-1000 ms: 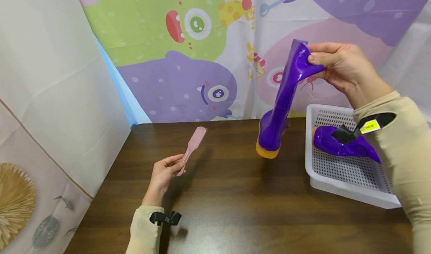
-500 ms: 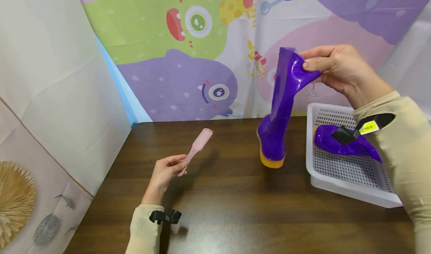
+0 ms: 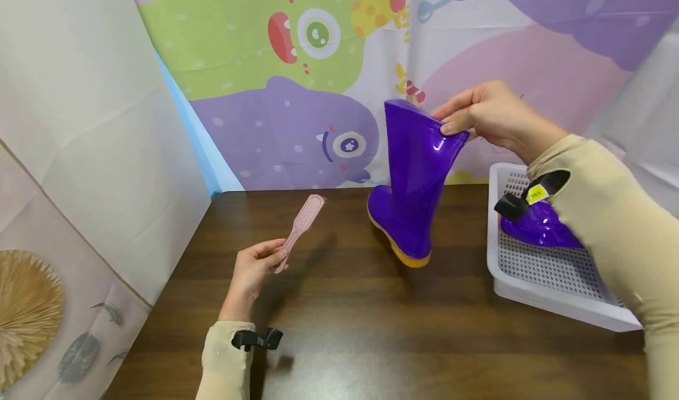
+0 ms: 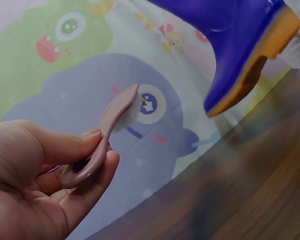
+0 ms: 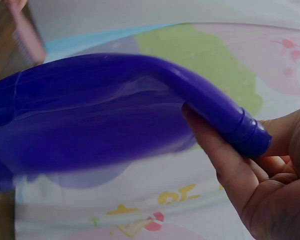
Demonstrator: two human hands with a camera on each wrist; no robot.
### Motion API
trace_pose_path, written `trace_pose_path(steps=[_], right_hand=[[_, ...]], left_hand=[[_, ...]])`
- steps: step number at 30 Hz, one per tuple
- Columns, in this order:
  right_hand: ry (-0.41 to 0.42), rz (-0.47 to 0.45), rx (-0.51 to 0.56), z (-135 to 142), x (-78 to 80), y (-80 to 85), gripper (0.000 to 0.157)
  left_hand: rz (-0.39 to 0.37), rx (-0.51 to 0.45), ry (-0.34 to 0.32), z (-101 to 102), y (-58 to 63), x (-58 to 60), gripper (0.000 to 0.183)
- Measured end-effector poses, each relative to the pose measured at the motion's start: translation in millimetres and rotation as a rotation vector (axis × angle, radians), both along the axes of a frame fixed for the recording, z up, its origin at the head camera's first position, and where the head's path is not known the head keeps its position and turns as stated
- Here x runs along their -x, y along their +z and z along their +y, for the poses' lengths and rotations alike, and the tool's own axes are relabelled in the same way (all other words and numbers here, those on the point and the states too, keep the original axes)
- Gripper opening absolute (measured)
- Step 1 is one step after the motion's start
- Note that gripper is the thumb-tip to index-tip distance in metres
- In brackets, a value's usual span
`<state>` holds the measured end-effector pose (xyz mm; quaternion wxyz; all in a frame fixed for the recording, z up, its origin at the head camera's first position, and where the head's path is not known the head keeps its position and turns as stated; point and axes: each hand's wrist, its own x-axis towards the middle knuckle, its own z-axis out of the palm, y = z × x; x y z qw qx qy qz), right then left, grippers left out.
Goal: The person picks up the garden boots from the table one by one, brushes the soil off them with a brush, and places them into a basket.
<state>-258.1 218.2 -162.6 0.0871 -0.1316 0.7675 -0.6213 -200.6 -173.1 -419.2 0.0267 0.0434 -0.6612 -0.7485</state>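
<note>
My right hand [image 3: 488,117] pinches the top edge of a shiny purple rain boot [image 3: 419,182] with an orange-yellow sole. The boot hangs upright over the table, its toe pointing left and away. In the right wrist view the shaft [image 5: 105,110] folds where thumb and fingers grip its rim. My left hand [image 3: 256,273] holds a pink scrubbing brush [image 3: 307,212] by its handle, bristles turned away from the head camera. Pale bristles [image 4: 130,117] show under the brush head in the left wrist view. Brush and boot are apart.
A white perforated plastic basket [image 3: 493,235] stands at the right of the dark wooden table [image 3: 339,329]. Inside it lies a second purple boot [image 3: 541,226], partly hidden by my right sleeve. A cartoon-printed curtain [image 3: 233,64] hangs behind the table.
My right hand has moved left and slightly down with the boot, away from the basket. The boot has turned side-on, toe to the left. The left hand with the brush has barely shifted.
</note>
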Motion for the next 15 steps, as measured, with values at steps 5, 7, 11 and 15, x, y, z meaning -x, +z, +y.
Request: trace_pose_path(steps=[5,7,11,15], right_hand=[[-0.027,0.104,-0.273,-7,6.0,3.1,0.020],[-0.036,0.176,-0.394,-10,7.1,3.7,0.025],[-0.027,0.341,-0.586,-17,6.1,2.8,0.028],[0.006,0.534,-0.694,-21,1.6,-5.6,0.022]], left_hand=[[-0.002,-0.002,0.028,-3,3.2,-1.0,0.030],[0.003,-0.002,0.032,-5,4.4,-0.9,0.027],[0.015,-0.014,0.045,-8,5.8,-1.4,0.024],[0.045,-0.039,0.061,-13,6.3,-3.0,0.024]])
